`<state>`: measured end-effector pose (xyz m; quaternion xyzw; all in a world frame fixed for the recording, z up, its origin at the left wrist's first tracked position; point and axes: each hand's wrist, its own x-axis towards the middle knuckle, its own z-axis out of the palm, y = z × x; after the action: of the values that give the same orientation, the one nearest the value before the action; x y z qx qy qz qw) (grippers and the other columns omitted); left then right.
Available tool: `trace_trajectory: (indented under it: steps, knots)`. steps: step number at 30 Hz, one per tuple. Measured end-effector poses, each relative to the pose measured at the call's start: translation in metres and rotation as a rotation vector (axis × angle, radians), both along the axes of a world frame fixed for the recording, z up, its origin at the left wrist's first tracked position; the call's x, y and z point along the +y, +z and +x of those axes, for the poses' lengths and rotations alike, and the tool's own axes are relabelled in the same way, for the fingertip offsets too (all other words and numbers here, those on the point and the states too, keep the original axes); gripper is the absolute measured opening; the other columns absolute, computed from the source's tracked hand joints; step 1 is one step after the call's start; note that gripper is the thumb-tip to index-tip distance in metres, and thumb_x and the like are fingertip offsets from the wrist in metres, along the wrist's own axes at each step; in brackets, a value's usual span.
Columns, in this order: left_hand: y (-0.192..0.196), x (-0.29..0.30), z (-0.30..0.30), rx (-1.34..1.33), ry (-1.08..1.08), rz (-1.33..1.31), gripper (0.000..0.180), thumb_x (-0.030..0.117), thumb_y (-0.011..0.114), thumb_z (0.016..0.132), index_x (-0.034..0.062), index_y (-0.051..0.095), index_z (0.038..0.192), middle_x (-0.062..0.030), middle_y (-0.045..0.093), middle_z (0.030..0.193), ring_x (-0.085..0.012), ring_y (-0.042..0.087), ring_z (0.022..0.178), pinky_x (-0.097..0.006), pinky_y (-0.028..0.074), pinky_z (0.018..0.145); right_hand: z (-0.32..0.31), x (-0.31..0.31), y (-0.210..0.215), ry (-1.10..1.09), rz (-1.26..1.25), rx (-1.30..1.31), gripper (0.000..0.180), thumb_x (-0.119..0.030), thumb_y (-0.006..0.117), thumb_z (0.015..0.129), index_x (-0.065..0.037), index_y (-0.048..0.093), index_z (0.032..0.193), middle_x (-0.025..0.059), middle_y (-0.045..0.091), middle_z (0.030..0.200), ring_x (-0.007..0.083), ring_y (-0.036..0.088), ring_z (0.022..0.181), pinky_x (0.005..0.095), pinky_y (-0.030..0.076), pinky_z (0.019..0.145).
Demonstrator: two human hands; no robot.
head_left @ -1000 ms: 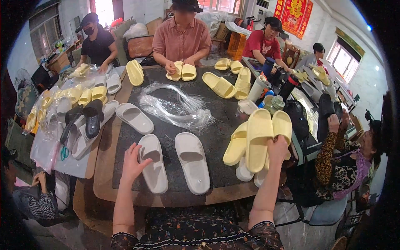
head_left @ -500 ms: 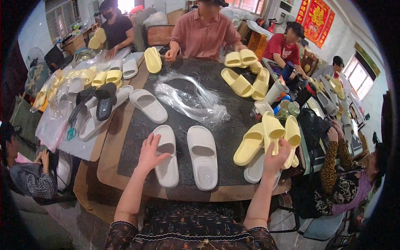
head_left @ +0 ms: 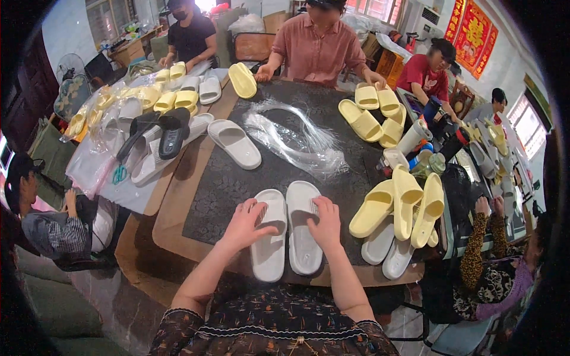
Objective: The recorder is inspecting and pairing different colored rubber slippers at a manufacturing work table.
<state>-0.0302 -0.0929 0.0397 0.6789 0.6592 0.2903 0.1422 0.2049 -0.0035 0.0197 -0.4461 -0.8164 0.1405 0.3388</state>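
A pair of pale grey slippers stands side by side in front of me at the table's near edge, toes pointing away. My left hand [head_left: 246,226] grips the left slipper [head_left: 270,252] from its outer side, fingers over the strap and thumb across the foot opening. On the other side, my right hand [head_left: 325,222] holds the right slipper [head_left: 304,252] at its strap, with the thumb near the opening. The two slippers nearly touch. Another grey slipper [head_left: 234,144] lies alone farther left, beside a loose bundle of clear plastic strands [head_left: 297,139].
Yellow slippers [head_left: 371,207] lean over grey ones [head_left: 398,258] at the right. More yellow slippers [head_left: 359,121] lie farther back, near bottles [head_left: 436,163]. Dark slippers [head_left: 173,133], scissors [head_left: 119,174] and plastic-wrapped slippers cover the left table. Several people sit or stand around.
My right hand has left the yellow slippers at the right and come to the right grey slipper. The grey pair has drawn closer together. The view has shifted slightly.
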Motion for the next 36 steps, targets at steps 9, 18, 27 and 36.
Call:
trace_trajectory:
  steps: [9,18,27,36]
  knots:
    - [0.001,0.038,0.012,-0.031,-0.134,-0.143,0.043,0.04,0.06,0.084,0.0049,0.058,0.109,-0.0165,0.059,0.102,-0.0348,0.057,0.097,-0.044,0.045,0.087,0.017,-0.05,0.017,-0.028,-0.12,-0.089,0.047,-0.001,0.064,0.064,-0.008,0.053,0.109,0.0117,0.051,0.116,0.0334,0.05,0.104,0.0426,0.045,0.088]
    - [-0.013,0.075,0.035,0.111,-0.081,-0.293,0.019,0.026,0.062,0.075,0.0118,0.072,0.082,-0.0128,0.064,0.092,-0.0317,0.061,0.091,-0.042,0.05,0.081,0.025,-0.062,0.034,0.002,-0.194,-0.135,0.046,-0.008,0.066,0.067,-0.009,0.055,0.112,0.0108,0.051,0.117,0.0321,0.05,0.106,0.0417,0.046,0.088]
    - [-0.026,0.078,0.039,-0.551,-0.042,-0.031,0.012,0.014,0.057,0.085,0.0034,0.057,0.091,-0.0079,0.06,0.08,-0.0182,0.058,0.073,-0.032,0.048,0.069,0.016,-0.009,0.04,0.215,-0.22,0.13,0.036,-0.014,0.068,0.077,-0.006,0.06,0.112,0.0104,0.058,0.111,0.0278,0.053,0.106,0.0373,0.045,0.088]
    - [-0.041,0.081,0.028,-0.869,-0.048,0.038,0.012,0.013,0.063,0.085,0.0021,0.06,0.09,0.0035,0.056,0.072,-0.0051,0.05,0.065,-0.022,0.043,0.061,-0.045,0.027,-0.008,0.13,-0.563,0.486,0.02,-0.02,0.066,0.084,-0.001,0.065,0.089,0.0051,0.066,0.076,0.0124,0.061,0.069,0.0267,0.048,0.065]
